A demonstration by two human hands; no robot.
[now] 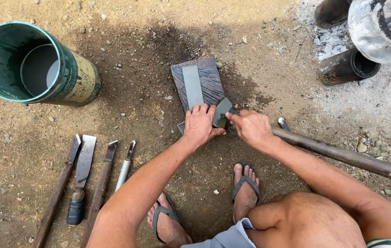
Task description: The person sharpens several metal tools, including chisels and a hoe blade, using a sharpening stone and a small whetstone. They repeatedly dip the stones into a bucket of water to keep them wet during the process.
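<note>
On bare, dusty ground, seen from above, a flat grey sharpening stone (192,86) is set lengthwise on a dark wooden block (210,80). At the block's near right corner a short metal blade (221,112) is held tilted. The left hand (201,125) is pressed down on the block's near end, fingers together, with its fingertips beside the blade. The right hand (252,127) is closed around the blade's end, where a long wooden shaft (347,156) runs off to the right.

A slip seems the main risk: the left fingers lie just beside the blade's edge and could be cut if the blade skidded off the stone. The block merely rests on loose soil and might shift under pressure. Two sandalled feet (245,183) are planted near, directly below the work, within reach of a dropped blade.

To the left, well apart, four long-handled tools (84,158) are laid side by side, blades pointing away. A green tin can (73,76) lies on its side at upper left. Blackened pots (346,66) and grey ash fill the upper right. Open ground remains beyond the block and between the block and the can; the right is hemmed by the shaft.
</note>
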